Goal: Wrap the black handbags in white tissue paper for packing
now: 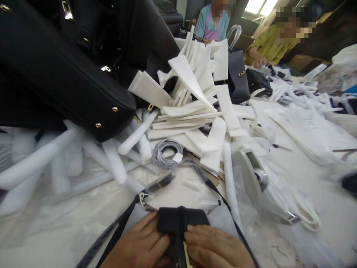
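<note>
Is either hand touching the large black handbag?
No: left hand and right hand rest on a small black piece, apart from the handbag.

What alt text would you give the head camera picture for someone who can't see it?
A left hand and right hand rest on a small black folded piece on a cluttered table. Beyond lie white foam pieces, a big black handbag and two people.

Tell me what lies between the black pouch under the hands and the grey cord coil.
Head view: between black pouch and cord coil, a black strap with a gold buckle crosses, beside a white foam piece.
</note>
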Motion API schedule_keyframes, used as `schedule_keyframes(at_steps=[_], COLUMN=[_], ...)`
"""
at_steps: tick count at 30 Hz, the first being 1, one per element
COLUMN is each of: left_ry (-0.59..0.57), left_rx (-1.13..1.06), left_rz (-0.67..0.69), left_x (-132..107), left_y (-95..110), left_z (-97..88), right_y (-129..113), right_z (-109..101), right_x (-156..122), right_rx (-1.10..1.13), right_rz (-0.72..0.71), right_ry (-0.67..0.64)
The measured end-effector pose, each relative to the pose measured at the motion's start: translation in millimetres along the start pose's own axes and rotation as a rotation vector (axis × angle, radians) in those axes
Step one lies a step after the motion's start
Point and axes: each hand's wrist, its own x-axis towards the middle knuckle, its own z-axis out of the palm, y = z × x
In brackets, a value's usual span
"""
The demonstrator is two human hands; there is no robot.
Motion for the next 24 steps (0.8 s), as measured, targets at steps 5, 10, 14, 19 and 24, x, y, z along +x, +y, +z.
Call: schedule_keyframes(at_steps=[5,10,14,19,24], left_ry=[0.018,-0.064,-0.072,0.004,0.178], left_rx=[-0.037,-0.030,-0.029,-0.065,0.015], left_rz=[0.012,0.064,0.080,0.116,0.167], left_x=[-3,-8,-11,-16,-27], left_y=[2,3,3,7,13], left_z=[2.1,-0.9,-2.7,-4.4,-8.4], right_y=[-11,-20,-23,-21,-20], right_z=[-1,8,16,24,31], right_x=[-8,-19,-26,-36,-40], right_rx=[-0.091,-0.122,-0.155,-0.185,-0.118], right_rz=[-0.059,-0.088,-0.135,-0.195,-0.161], right_ry=[-0.015,-0.030,-0.037,-0.070,-0.031])
